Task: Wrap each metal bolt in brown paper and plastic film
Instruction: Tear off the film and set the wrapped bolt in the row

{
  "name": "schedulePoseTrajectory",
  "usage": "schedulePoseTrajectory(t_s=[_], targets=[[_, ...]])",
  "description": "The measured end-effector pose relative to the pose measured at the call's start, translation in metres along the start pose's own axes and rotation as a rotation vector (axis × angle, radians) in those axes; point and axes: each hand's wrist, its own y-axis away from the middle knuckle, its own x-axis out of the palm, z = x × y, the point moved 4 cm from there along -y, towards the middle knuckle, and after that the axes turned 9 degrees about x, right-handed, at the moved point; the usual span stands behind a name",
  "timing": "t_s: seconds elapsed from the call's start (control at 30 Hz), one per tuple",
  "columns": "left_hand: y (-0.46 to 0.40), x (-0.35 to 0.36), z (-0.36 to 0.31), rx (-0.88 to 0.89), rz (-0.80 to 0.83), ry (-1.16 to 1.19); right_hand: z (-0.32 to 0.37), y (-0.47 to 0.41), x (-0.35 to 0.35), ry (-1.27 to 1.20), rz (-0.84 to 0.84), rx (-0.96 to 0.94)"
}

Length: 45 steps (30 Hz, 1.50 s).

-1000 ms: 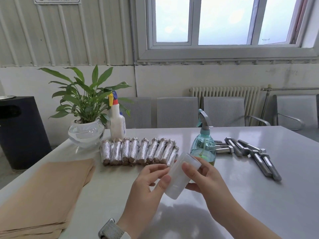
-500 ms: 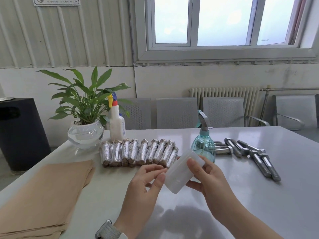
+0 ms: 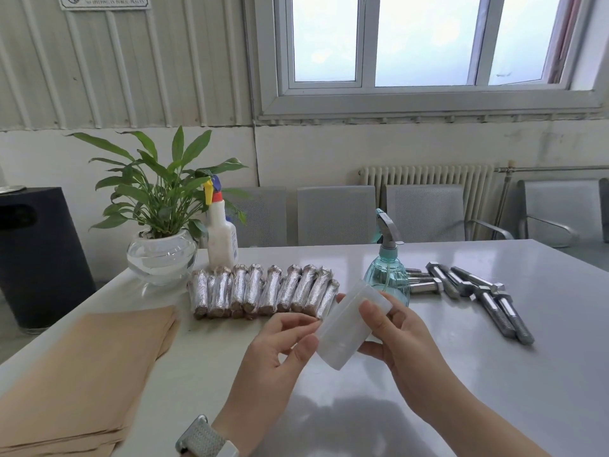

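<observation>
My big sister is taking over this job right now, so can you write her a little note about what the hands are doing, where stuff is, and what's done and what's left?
Right hand grips the roll of plastic film above the table.
Left hand picks at the roll's edge with its fingertips.
Brown paper stack lies at the near left.
Done: a row of wrapped bolts in front of the plant.
Left: several bare bolts on the right, beside the blue spray bottle. No bolt is in hand.
</observation>
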Motion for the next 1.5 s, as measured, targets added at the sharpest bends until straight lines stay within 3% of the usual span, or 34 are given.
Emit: schedulePoseTrajectory(t_s=[0.17, 0.4, 0.73, 1.0, 1.23, 1.5], targets=[[0.001, -0.003, 0.004, -0.010, -0.109, 0.004, 0.001, 0.002, 0.002, 0.016, -0.006, -0.008], [0.001, 0.001, 0.017, -0.277, -0.226, 0.430, 0.002, 0.003, 0.003, 0.021, 0.030, -0.014], [0.003, 0.002, 0.020, -0.258, -0.152, 0.157, -0.001, 0.002, 0.006, 0.053, 0.018, 0.002], [-0.003, -0.017, 0.012, -0.074, -0.282, -0.064, -0.023, 0.005, 0.015, -0.012, 0.029, 0.166], [-0.002, -0.009, 0.017, -0.247, -0.102, 0.165, -0.022, 0.004, 0.011, -0.011, 0.014, 0.139], [-0.003, -0.015, 0.008, -0.175, -0.158, 0.228, -0.020, 0.006, 0.011, -0.052, 0.005, 0.177]])
